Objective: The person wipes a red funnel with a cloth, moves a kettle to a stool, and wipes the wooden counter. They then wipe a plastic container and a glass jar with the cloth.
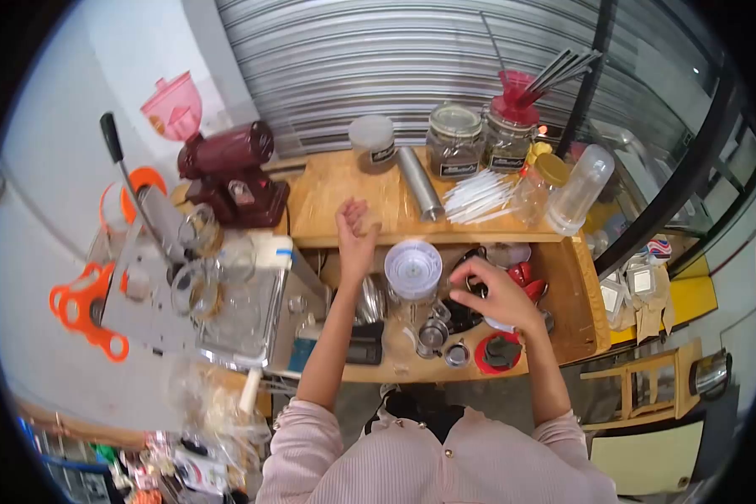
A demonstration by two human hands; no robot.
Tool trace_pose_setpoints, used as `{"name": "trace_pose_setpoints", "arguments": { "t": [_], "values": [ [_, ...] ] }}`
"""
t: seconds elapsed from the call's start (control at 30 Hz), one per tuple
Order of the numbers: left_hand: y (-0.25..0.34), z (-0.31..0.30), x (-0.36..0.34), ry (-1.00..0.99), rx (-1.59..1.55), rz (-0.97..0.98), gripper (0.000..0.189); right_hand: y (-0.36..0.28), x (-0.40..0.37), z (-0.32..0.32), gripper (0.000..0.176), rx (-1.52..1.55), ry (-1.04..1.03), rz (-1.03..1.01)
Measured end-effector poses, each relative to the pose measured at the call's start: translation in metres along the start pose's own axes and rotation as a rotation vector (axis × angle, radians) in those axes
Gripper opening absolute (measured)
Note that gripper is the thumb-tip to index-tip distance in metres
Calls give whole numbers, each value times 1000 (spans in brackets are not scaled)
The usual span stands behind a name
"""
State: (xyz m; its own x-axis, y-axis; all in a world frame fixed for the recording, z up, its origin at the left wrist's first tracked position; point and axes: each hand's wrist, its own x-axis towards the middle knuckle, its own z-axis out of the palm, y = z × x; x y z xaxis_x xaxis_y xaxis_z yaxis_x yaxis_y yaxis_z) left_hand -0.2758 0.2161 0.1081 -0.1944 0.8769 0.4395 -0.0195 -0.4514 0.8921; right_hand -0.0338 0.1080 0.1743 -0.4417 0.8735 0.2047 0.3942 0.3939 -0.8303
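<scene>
My left hand (358,231) hovers over the front edge of the wooden counter (319,189), fingers loosely bent, thumb apart, with nothing visible in it. To the right, my right hand (502,292) arches over the lower shelf, its thumb and fingers curved apart around no visible thing. Between them stands a clear container with a round white top (413,269). Just below the right hand are a small metal pot-like piece (433,334), a small round metal cup (457,354) and a red dish holding a dark cloth (501,351). Slight blur softens both hands.
A maroon grinder (242,181) with a pink hopper stands back left, beside a lever machine with glass vessels. Along the back are glass jars (455,143), a metal cylinder (420,183), white paper sticks (479,198) and a clear bottle (581,189). A wooden stool (647,386) stands right.
</scene>
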Motion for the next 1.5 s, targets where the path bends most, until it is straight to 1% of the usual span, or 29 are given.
{"name": "trace_pose_setpoints", "arguments": {
  "t": [0.03,0.07,0.17,0.2,0.27,0.3,0.33,0.43,0.47,0.57,0.6,0.7,0.77,0.8,0.9,0.97,1.03,1.07,1.1,1.13,1.17,1.2,1.23,1.27,1.37,1.43,1.47,1.5],
  "values": [
    [-9,4,24,36,24,-11,69,-4,19,-2,24,-46,87,3],
    [-19,8,45,74,49,-26,76,-1,39,-6,35,-203,143,-19],
    [-46,25,105,177,256,46,92,18,95,-5,51,-480,355,-22],
    [-51,29,123,187,312,10,108,19,105,-2,57,-521,380,3],
    [-54,35,143,223,361,71,113,19,121,3,68,-611,418,52],
    [-54,38,151,245,387,99,116,25,126,8,78,-628,458,72],
    [-55,41,157,251,344,125,122,22,129,13,78,-644,462,106],
    [-46,39,166,160,311,192,120,19,136,23,75,-635,448,171],
    [-40,38,162,125,267,121,111,19,137,24,75,-623,437,183],
    [-47,35,166,121,352,175,98,26,138,26,69,-610,451,158],
    [-44,34,165,133,315,182,95,29,137,27,59,-622,486,104],
    [-26,31,163,165,216,196,89,46,137,29,50,-629,571,-11],
    [-9,29,158,175,170,172,89,49,137,24,45,-507,622,-74],
    [-16,24,160,191,219,202,89,51,136,22,43,-443,645,-94],
    [3,19,142,140,243,134,89,49,128,8,37,-25,657,154],
    [-3,15,136,164,205,152,88,52,109,-5,37,286,649,240],
    [2,12,127,176,140,128,86,52,73,-18,39,429,674,253],
    [2,10,122,215,126,163,82,47,50,-25,39,500,680,267],
    [14,9,112,218,74,129,77,40,23,-31,39,571,689,287],
    [30,9,99,222,30,93,74,29,-4,-35,38,558,704,291],
    [29,5,91,249,40,102,73,21,-29,-40,38,539,719,283],
    [29,-1,82,192,-87,73,70,17,-52,-43,38,475,735,247],
    [37,-2,70,185,-126,42,65,15,-74,-45,38,411,747,206],
    [31,-10,61,161,-213,1,61,16,-95,-46,38,400,747,260],
    [47,-10,25,125,-316,-68,59,23,-139,-38,36,404,770,429],
    [51,-7,8,176,-252,-61,61,39,-152,-25,34,451,820,558],
    [52,-7,1,205,-220,-55,62,56,-158,-19,33,425,808,604],
    [52,-9,-6,173,-186,-19,60,68,-159,-13,34,375,793,626]
  ]
}}
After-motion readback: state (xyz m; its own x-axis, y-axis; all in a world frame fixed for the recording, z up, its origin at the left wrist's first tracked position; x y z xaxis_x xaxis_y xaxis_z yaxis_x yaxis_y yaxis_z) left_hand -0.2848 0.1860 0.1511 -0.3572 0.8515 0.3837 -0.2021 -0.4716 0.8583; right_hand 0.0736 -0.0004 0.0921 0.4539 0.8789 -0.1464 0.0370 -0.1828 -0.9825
